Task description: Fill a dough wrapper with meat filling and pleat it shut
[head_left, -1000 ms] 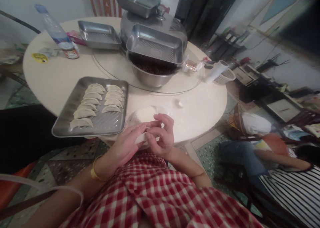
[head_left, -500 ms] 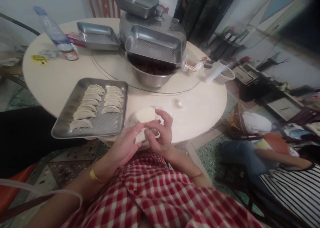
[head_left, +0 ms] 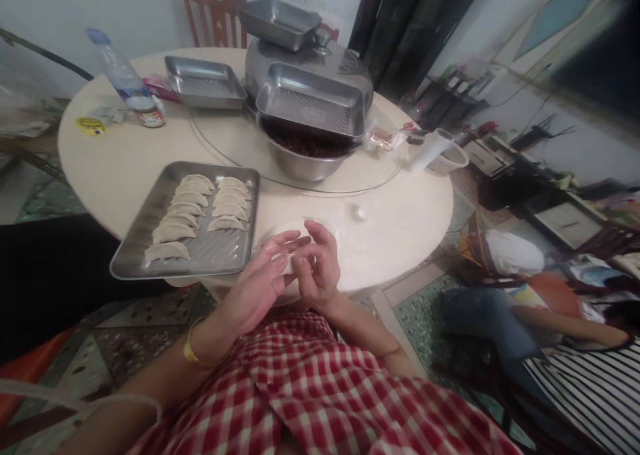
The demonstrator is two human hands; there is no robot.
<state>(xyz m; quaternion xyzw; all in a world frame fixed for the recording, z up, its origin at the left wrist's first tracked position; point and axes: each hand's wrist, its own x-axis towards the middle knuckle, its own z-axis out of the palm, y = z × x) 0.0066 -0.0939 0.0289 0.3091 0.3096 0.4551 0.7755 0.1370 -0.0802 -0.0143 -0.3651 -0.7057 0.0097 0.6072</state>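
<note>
My left hand [head_left: 255,288] and my right hand [head_left: 316,268] meet at the near edge of the round table [head_left: 125,162]. Between their fingers they pinch a pale dumpling wrapper [head_left: 289,263], mostly hidden by the fingers. Just behind them lies a stack of round wrappers [head_left: 293,230] on the table. To the left sits a metal tray [head_left: 150,242] carrying two rows of several folded dumplings [head_left: 200,205]. A gold bangle [head_left: 190,350] circles my left wrist.
A steel bowl of dark filling [head_left: 307,152] stands mid-table under a metal tray [head_left: 310,102], with a large lidded pot [head_left: 310,58] and more trays [head_left: 205,82] behind. A plastic bottle [head_left: 125,75] and jar stand far left. A person in stripes [head_left: 575,368] lies on the floor at right.
Both hands have shifted slightly up toward the wrapper stack, still working the wrapper between the fingers. The view has tilted a little.
</note>
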